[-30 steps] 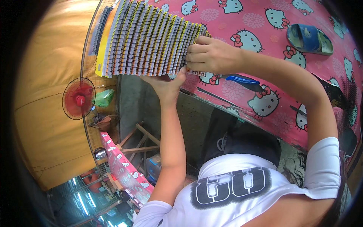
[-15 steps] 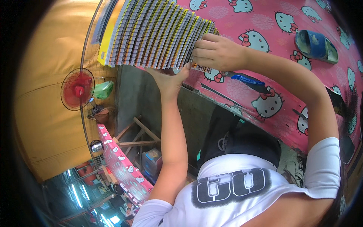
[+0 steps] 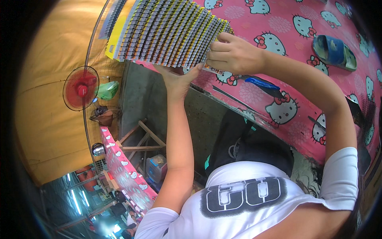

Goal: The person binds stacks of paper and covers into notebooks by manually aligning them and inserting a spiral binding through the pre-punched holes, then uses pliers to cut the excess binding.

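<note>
Spiral-bound stack (image 3: 171, 36): slightly right in view since the earlier frame, the view having turned; now at the table's far left.
Left hand (image 3: 178, 81): holding the stack's near edge, thumb raised, fingers hidden; forearm nearly straight.
Right hand (image 3: 235, 55): fingers curled against the right end, pinch unclear; elbow bent outward.
Pink table (image 3: 306, 93): blue-handled tool (image 3: 262, 83) near, slipper (image 3: 335, 51) right.

Cool white tube lights (image 3: 75, 202) glow at 7 o'clock, where glare smears the background, while yellow cloth (image 3: 51, 99) at 9 o'clock shines warmly. Shadow lies beneath the table (image 3: 296, 131) at 2 o'clock; fisheye distortion bends straight edges toward a black, rounded rim.
</note>
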Demonstrator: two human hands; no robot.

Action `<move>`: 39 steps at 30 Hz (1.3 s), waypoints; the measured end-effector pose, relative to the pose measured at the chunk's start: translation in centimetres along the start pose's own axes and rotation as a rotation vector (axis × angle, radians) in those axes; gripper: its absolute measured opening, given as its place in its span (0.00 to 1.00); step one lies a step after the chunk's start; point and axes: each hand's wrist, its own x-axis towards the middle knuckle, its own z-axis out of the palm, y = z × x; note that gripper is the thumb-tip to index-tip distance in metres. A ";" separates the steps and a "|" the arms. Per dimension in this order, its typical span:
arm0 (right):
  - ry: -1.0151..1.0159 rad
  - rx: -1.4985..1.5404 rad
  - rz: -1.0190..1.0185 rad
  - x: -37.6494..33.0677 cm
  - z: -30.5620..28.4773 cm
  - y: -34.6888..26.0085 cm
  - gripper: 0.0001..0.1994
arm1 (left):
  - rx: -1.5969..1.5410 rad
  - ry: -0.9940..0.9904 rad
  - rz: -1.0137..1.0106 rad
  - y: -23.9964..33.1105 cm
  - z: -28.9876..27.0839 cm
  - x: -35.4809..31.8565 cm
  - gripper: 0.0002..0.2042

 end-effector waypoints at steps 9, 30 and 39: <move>-0.081 0.102 0.081 0.7 -0.4 0.2 0.06 | -0.087 0.057 0.012 0.7 0.2 -1.6 0.47; -0.154 0.230 0.086 0.6 -1.1 0.0 0.15 | -0.785 0.360 -0.870 4.1 4.3 -6.8 0.16; -0.027 0.203 0.131 0.3 -0.2 -0.1 0.08 | -0.925 0.324 -0.884 4.2 3.9 -6.8 0.15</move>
